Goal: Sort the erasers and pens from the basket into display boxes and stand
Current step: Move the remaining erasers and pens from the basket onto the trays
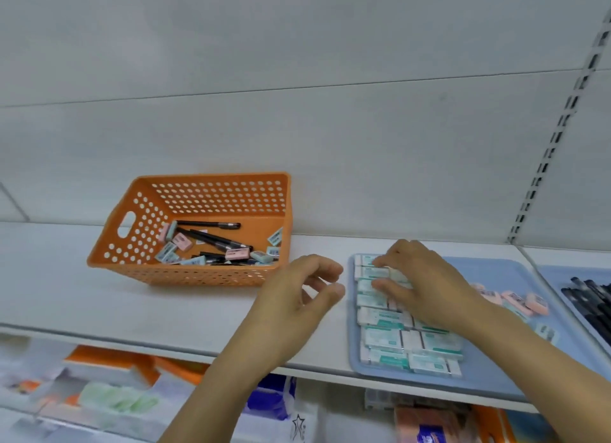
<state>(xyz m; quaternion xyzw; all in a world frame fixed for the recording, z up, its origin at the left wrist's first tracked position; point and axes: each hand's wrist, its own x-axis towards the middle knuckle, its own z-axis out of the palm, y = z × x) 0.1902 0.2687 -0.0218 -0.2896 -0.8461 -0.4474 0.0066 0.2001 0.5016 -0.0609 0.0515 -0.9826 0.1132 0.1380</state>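
Note:
An orange perforated basket [139, 231] sits on the white shelf, holding black pens [215, 239] and several pink and teal erasers [183, 241]. To its right lies a pale blue tray [496, 277] with rows of teal-and-white erasers [383, 338] along its left side and a few pink erasers [515, 302] further right. My right hand [426, 284] rests on the far rows, fingertips pressing the teal erasers there. Between basket and tray my left hand [294, 297] hovers over the shelf, fingers loosely curled and holding nothing.
A second blue tray [555, 274] at the far right holds black pens [588, 298]. A slotted upright rail [558, 125] runs up the back wall. Below the shelf edge [165, 343], blurred packaged goods fill the lower shelf.

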